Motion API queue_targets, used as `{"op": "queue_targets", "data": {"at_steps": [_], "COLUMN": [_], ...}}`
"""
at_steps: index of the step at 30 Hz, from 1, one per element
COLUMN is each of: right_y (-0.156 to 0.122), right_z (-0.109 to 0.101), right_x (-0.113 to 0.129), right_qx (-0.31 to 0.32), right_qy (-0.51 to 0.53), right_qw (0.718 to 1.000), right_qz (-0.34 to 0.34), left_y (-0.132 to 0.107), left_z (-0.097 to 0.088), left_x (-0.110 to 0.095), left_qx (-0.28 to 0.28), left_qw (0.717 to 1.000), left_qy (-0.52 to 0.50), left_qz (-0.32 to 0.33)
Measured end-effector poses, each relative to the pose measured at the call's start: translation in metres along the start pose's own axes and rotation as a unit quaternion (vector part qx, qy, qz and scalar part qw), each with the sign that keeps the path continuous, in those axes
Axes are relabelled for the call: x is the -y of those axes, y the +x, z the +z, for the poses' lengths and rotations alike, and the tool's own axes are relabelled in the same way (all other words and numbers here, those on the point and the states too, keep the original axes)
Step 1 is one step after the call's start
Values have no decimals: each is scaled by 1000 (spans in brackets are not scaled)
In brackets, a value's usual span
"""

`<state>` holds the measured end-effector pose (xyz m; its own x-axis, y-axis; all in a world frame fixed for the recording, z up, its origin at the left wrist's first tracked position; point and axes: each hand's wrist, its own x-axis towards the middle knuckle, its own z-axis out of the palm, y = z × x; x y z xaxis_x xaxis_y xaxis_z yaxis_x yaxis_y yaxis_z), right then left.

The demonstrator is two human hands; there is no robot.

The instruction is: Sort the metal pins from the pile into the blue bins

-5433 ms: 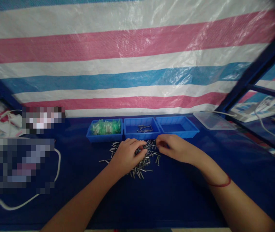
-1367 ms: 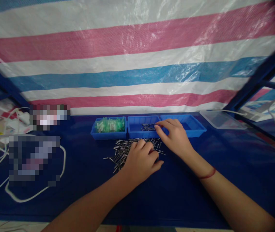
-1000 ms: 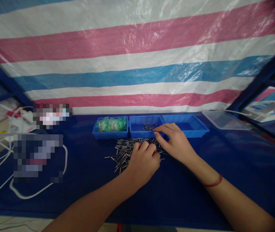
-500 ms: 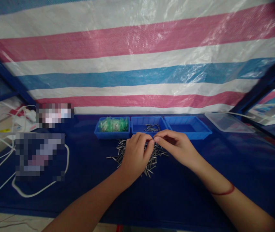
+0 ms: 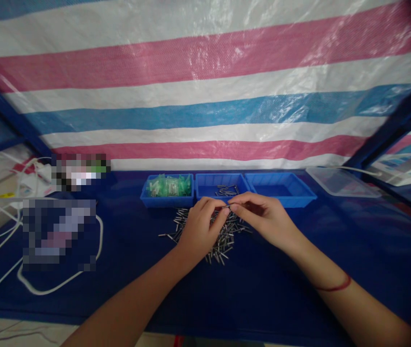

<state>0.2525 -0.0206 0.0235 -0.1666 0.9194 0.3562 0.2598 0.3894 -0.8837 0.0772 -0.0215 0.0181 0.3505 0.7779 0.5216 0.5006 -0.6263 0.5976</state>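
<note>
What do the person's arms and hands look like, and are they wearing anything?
The left grip and right grip are bare hands with no gloves. The left arm shows no sleeve and nothing worn. The right arm shows no sleeve either, but has a thin dark-red band around it above the wrist.

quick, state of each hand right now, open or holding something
Left hand: closed, fingertips pinching a thin metal pin.
Right hand: closed, fingertips pinching the same pin.
</note>
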Motion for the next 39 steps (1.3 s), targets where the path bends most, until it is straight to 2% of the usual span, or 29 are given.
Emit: {"op": "queue_targets", "data": {"at_steps": [6, 9, 12, 14, 16, 20, 23, 27, 35, 39], "right_y": [3, 11, 23, 29, 31, 27, 23, 20, 16, 11], "right_z": [-2, -4, -7, -9, -10, -9, -7, -4, -5, -6], "right_x": [-4, -11, -23, -30, -34, -33, -27, -22, -18, -15], "right_qx": [37, -23, -93, -110, -115, -113, -110, -102, -104, -97], "right_qy": [-132, -216, -347, -414, -445, -434, -414, -395, -355, -300], "right_qw": [988, 969, 920, 891, 876, 882, 891, 901, 918, 941], "right_qz": [-66, -118, -156, -154, -144, -142, -148, -148, -139, -122], "left_y": [0, 0, -2, -3, -4, -6, -6, -6, -7, -4], "left_z": [-2, 0, 2, 2, 3, 11, 20, 27, 27, 22], "left_x": [2, 3, 3, 2, -1, -6, -7, -4, -2, -6], "left_qx": [-18, -15, 30, 79, 125, 170, 179, 192, 198, 178], "left_qw": [1000, 999, 998, 991, 979, 951, 934, 929, 922, 935], "left_qy": [3, 14, 56, 108, 152, 199, 230, 245, 249, 218], "left_qz": [-8, -30, -23, 7, 56, 166, 206, 201, 220, 217]}}
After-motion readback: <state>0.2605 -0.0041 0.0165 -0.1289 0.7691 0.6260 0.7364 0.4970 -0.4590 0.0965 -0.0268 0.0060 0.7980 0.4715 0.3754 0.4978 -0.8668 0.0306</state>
